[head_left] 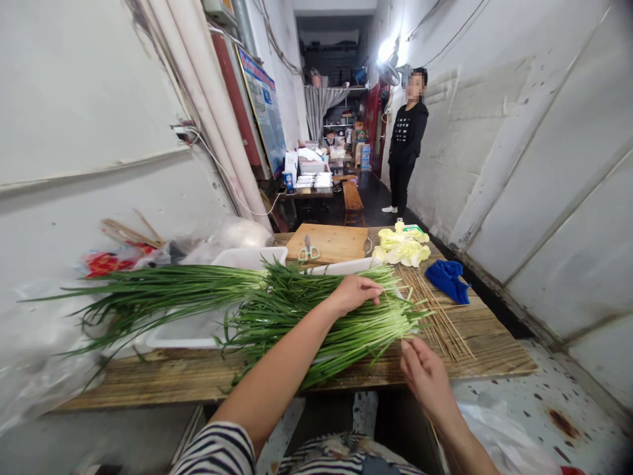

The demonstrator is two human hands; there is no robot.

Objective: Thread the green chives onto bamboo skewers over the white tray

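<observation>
Head view, 1 entry: garlic chives [306, 316] lying across wooden table [494, 349]. Left hand [353, 292] resting on chives, fingers curled loosely; right hand [425, 373] pinching 1 stem at cut ends. Risk: bamboo skewers [440, 316] beside chives rolling off.

Narrow corridor, white walls [544, 145], speckled floor [554, 409], bright lamp [386, 49].

From up here I see two bare forearms, no watch, ring or glove on either. My left hand [355, 292] and right hand [426, 375] are uncovered. At the left shoulder sits a short sleeve [217, 452] striped black and white, and the same striped cloth shows across my front.
</observation>
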